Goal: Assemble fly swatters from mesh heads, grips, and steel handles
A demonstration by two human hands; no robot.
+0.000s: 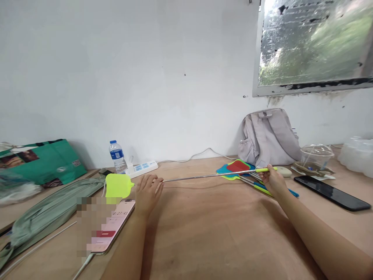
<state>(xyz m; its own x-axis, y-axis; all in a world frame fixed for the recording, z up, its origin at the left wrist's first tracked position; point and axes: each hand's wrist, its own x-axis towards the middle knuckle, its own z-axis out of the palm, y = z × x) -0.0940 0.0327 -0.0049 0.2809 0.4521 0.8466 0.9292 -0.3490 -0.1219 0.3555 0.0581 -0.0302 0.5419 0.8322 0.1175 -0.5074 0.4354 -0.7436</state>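
Observation:
A yellow-green fly swatter with a long thin metal rod is stretched across the view above the table. My left hand is closed on the rod close to the flat square head. At the other end, my right hand grips the yellow-green handle between thumb and fingers. The rod slopes up slightly toward the right. Behind and below my right hand lies a pile of other fly swatters with blue, red and yellow-green heads, their handles partly hidden by that hand.
A lit phone lies by my left forearm; a black phone lies at right. Along the wall are a water bottle, a power strip, a grey backpack and a plastic cup. A green bag sits left.

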